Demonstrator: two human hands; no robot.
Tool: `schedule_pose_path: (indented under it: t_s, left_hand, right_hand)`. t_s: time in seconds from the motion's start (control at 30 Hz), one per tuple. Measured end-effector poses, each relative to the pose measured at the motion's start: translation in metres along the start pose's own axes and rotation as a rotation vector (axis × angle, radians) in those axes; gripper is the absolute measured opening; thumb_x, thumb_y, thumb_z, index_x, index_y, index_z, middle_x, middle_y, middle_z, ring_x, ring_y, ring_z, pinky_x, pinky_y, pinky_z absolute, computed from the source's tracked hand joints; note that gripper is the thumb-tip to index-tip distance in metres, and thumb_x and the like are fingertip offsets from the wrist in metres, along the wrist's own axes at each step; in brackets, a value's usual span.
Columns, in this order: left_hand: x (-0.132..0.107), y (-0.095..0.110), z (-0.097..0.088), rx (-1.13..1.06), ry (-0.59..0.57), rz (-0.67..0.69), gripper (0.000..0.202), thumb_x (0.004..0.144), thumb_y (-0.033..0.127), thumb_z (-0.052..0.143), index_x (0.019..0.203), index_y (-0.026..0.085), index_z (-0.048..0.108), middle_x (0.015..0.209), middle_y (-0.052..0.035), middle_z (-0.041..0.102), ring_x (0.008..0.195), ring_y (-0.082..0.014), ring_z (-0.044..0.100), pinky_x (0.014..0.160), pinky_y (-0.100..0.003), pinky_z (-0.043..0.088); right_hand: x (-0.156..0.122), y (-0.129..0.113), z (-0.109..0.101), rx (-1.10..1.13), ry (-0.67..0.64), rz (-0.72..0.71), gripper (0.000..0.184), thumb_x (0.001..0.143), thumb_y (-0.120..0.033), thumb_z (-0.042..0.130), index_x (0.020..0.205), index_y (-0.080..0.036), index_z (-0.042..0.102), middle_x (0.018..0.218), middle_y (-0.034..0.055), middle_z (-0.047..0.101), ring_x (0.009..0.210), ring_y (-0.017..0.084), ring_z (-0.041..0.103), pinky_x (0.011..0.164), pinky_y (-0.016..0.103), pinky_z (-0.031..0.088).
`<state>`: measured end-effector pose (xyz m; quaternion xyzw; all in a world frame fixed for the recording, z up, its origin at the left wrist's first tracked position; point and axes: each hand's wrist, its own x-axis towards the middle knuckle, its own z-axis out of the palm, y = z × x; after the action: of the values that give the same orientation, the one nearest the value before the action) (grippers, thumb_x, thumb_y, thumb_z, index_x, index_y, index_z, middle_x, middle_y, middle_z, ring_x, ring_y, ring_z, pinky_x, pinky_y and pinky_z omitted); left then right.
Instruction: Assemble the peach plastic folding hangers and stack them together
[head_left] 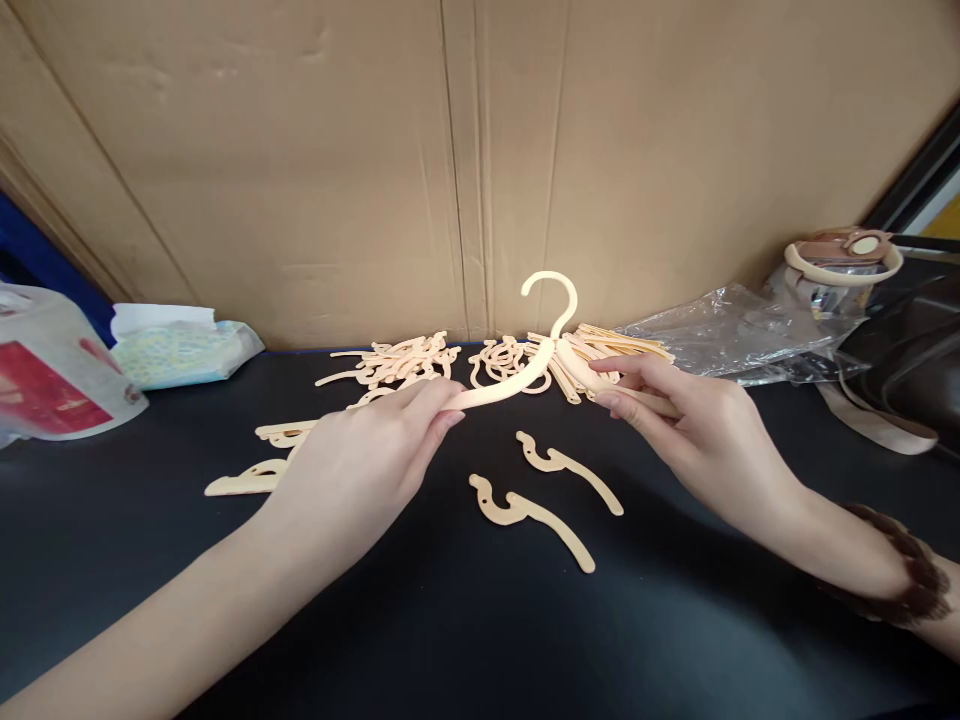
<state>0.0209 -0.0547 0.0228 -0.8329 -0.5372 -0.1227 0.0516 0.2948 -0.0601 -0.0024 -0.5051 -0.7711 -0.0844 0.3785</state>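
Both hands hold a cream plastic clothes hanger [517,382] above the black table, its hook pointing up. Its left arm is pinched by my left hand [367,450], between thumb and fingers. My right hand [682,420] grips the other arm. Below the hanger, two loose curved hanger arms [536,510] lie side by side on the table. Partly hidden behind my left hand are more hanger pieces [244,480]. Farther back sit a heap of hanger arms [401,360], a cluster of hooks [501,362] and a pile of long straight pieces [622,345].
Cardboard [300,180] stands upright along the table's back edge. At left are a paper roll in printed wrap [60,360] and a tissue pack [184,350]. Clear plastic bags [712,325], a lidded bottle [840,275] with a strap, and a black bag [911,350] are at right.
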Motion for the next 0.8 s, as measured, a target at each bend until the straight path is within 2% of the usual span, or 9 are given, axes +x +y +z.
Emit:
schedule_pose_path:
  t_s: [0.1, 0.2, 0.3, 0.37, 0.47, 0.57, 0.63, 0.7, 0.8]
  left_hand:
    - [-0.001, 0.003, 0.003, 0.084, -0.043, 0.013, 0.043, 0.102, 0.044, 0.019, 0.108, 0.024, 0.056, 0.098, -0.0069, 0.072, 0.071, -0.0239, 0.066, 0.055, -0.029, 0.036]
    - [-0.005, 0.011, 0.011, 0.067, -0.028, 0.089, 0.043, 0.102, 0.046, 0.021, 0.105, 0.025, 0.058, 0.077, -0.0026, 0.069, 0.057, -0.0190, 0.060, 0.049, -0.026, 0.026]
    - [-0.013, 0.022, 0.017, -0.032, 0.011, 0.229, 0.043, 0.102, 0.046, 0.023, 0.107, 0.026, 0.061, 0.075, -0.0018, 0.069, 0.056, -0.0180, 0.060, 0.048, -0.027, 0.024]
    - [-0.016, 0.028, 0.018, -0.128, -0.002, 0.295, 0.041, 0.102, 0.045, 0.025, 0.108, 0.026, 0.061, 0.080, -0.0018, 0.072, 0.060, -0.0179, 0.063, 0.050, -0.027, 0.028]
    - [-0.015, 0.030, 0.015, -0.321, -0.096, 0.265, 0.033, 0.101, 0.045, 0.032, 0.114, 0.028, 0.057, 0.088, 0.0011, 0.073, 0.064, -0.0158, 0.065, 0.055, -0.025, 0.037]
    - [-0.009, 0.019, 0.013, -0.380, -0.148, 0.159, 0.038, 0.095, 0.050, 0.047, 0.126, 0.027, 0.051, 0.099, -0.0012, 0.071, 0.074, -0.0180, 0.065, 0.064, -0.026, 0.045]
    - [-0.003, 0.007, 0.015, -0.354, -0.153, 0.183, 0.043, 0.091, 0.047, 0.054, 0.128, 0.026, 0.052, 0.114, -0.0058, 0.066, 0.093, -0.0229, 0.064, 0.077, -0.031, 0.048]
    - [0.001, -0.004, 0.019, -0.385, -0.222, 0.252, 0.035, 0.091, 0.041, 0.054, 0.123, 0.028, 0.058, 0.124, -0.0059, 0.060, 0.109, -0.0248, 0.058, 0.090, -0.034, 0.047]
    - [0.005, -0.014, 0.025, -0.472, -0.343, 0.304, 0.022, 0.094, 0.038, 0.052, 0.108, 0.030, 0.067, 0.126, -0.0022, 0.059, 0.113, -0.0221, 0.056, 0.097, -0.032, 0.044]
  right_hand:
    - [0.000, -0.002, 0.001, -0.090, 0.067, -0.119, 0.023, 0.096, -0.027, 0.055, 0.116, -0.018, 0.062, 0.104, 0.0089, 0.071, 0.082, 0.021, 0.070, 0.067, 0.031, 0.053]
    - [-0.002, -0.009, 0.000, -0.256, 0.140, -0.334, 0.031, 0.094, -0.024, 0.057, 0.124, -0.018, 0.060, 0.124, 0.0171, 0.062, 0.108, 0.030, 0.062, 0.084, 0.044, 0.053]
    - [-0.006, -0.020, -0.001, -0.316, 0.102, -0.572, 0.034, 0.094, -0.025, 0.058, 0.128, -0.018, 0.059, 0.128, 0.0142, 0.063, 0.119, 0.029, 0.056, 0.101, 0.051, 0.043]
    - [-0.009, -0.025, -0.001, -0.274, 0.032, -0.658, 0.031, 0.095, -0.019, 0.056, 0.126, -0.015, 0.061, 0.113, 0.0088, 0.071, 0.109, 0.022, 0.061, 0.105, 0.045, 0.040]
    - [-0.011, -0.025, 0.001, -0.217, -0.048, -0.685, 0.029, 0.095, -0.012, 0.055, 0.123, -0.010, 0.062, 0.087, 0.0037, 0.071, 0.081, 0.017, 0.062, 0.084, 0.036, 0.047]
    - [-0.010, -0.017, 0.001, -0.212, -0.044, -0.649, 0.029, 0.095, -0.012, 0.055, 0.123, -0.011, 0.063, 0.080, 0.0023, 0.067, 0.073, 0.015, 0.058, 0.066, 0.031, 0.042]
    - [-0.007, -0.011, 0.001, -0.220, -0.008, -0.607, 0.028, 0.095, -0.012, 0.055, 0.121, -0.012, 0.064, 0.080, 0.0024, 0.067, 0.074, 0.015, 0.059, 0.066, 0.031, 0.041]
    - [-0.004, -0.007, 0.000, -0.233, 0.025, -0.570, 0.027, 0.095, -0.014, 0.056, 0.120, -0.014, 0.066, 0.081, 0.0030, 0.068, 0.075, 0.016, 0.059, 0.068, 0.031, 0.041]
    - [0.000, -0.004, -0.001, -0.251, 0.049, -0.531, 0.026, 0.095, -0.015, 0.056, 0.119, -0.016, 0.067, 0.081, 0.0033, 0.068, 0.074, 0.016, 0.059, 0.070, 0.031, 0.041]
